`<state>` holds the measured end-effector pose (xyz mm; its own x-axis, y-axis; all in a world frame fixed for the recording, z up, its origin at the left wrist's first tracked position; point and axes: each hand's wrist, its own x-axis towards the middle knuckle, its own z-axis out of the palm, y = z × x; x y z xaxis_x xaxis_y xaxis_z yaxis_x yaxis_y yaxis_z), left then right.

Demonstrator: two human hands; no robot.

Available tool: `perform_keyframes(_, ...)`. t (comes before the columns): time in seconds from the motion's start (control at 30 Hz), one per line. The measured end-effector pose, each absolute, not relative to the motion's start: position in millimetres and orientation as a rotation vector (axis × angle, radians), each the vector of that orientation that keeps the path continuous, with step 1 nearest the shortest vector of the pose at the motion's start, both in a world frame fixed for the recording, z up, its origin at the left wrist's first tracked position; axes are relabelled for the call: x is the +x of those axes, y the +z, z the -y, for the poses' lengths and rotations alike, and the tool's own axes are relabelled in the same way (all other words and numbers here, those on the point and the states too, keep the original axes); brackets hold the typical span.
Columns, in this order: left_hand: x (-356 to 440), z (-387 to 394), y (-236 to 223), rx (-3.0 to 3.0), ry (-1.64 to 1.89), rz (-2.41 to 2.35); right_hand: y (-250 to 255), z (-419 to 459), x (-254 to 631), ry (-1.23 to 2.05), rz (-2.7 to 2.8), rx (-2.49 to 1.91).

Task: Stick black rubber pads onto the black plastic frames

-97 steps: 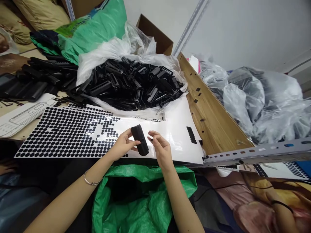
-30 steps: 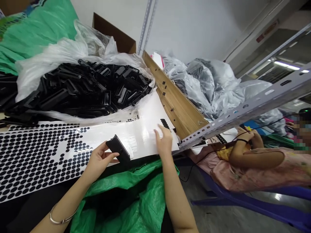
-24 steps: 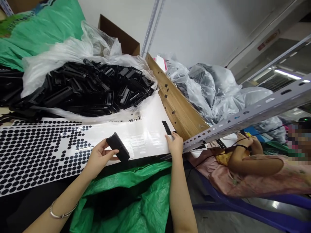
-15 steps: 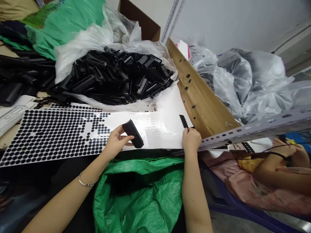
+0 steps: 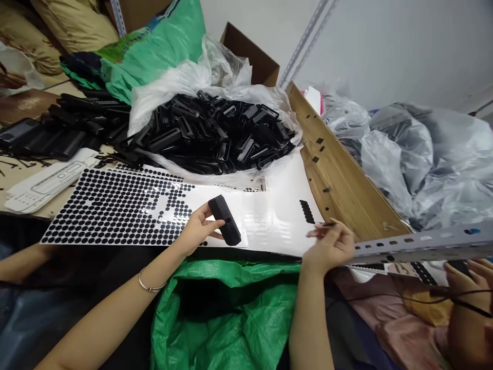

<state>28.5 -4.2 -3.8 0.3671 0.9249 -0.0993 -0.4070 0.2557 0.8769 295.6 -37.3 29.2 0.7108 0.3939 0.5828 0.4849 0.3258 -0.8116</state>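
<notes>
My left hand (image 5: 199, 229) is closed on a black oblong plastic part (image 5: 225, 220), its textured face turned up, above the table's front edge. Between the fingertips of my right hand (image 5: 330, 244) is a thin dark pointed item (image 5: 325, 224), too small to name surely. Just left of it, a short strip of black stickers (image 5: 307, 211) lies on the white backing sheet (image 5: 275, 221). The sheet of round black stickers (image 5: 115, 210) spreads out to the left of my left hand, with some dots gone from its right part.
Many black plastic parts (image 5: 215, 133) fill a clear plastic bag behind the sheets. An open green sack (image 5: 227, 329) hangs below the table edge. A wooden board (image 5: 346, 180) and perforated metal rail (image 5: 423, 239) bound the right. Co-workers' arms show at both sides.
My right hand has lifted off the sticker strip and turned, with the thin dark item now showing. My left hand has rolled the black part so its textured face shows. The view has shifted left.
</notes>
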Motion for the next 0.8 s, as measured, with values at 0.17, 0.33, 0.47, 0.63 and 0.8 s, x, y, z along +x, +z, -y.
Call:
perform_keyframes(0.17,20.6,1.7,-5.0,0.825,0.934,-0.546,20.9,18.6,231.1,0.428,1.028,-1.198)
perform_keyframes(0.33,6.2,-1.2,-4.7,0.812,0.692,-0.376,17.2,10.6,197.1,0.104,1.467,-1.132)
perform_keyframes(0.47,-1.1,-2.0,-6.3,0.766,0.548,-0.263,15.9,4.9,195.0,-0.277,1.703,-1.015)
perform_keyframes(0.63,-11.0,-3.7,-7.0,0.726,0.73,-0.387,16.4,4.8,195.4,-0.243,2.041,-0.891)
perform_keyframes(0.8,-20.4,-2.4,-3.4,0.913,0.724,-0.426,17.2,10.8,194.2,0.337,1.962,-0.944)
